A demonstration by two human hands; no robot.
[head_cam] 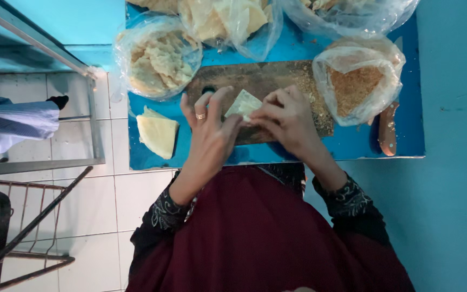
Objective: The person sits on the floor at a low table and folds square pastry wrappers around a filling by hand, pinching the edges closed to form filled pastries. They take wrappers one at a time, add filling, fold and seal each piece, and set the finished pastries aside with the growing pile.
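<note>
Pastry triangle (242,105) pinched between both hands' fingers (232,122).

Four clear plastic bags (158,62) sit on the blue table (three hold pale wrappers, one brown filling (355,86)), plus one wooden board (260,78), one knife (387,130), one wrapper stack (158,132), and two hands (212,135) on one folded wrapper (243,104).

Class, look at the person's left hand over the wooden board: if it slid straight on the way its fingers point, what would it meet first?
The left hand points up and slightly rightward. Past the pale folded wrapper it already pinches, it would probably first meet the plastic bag of pale sheets, though depth is unclear.
</note>
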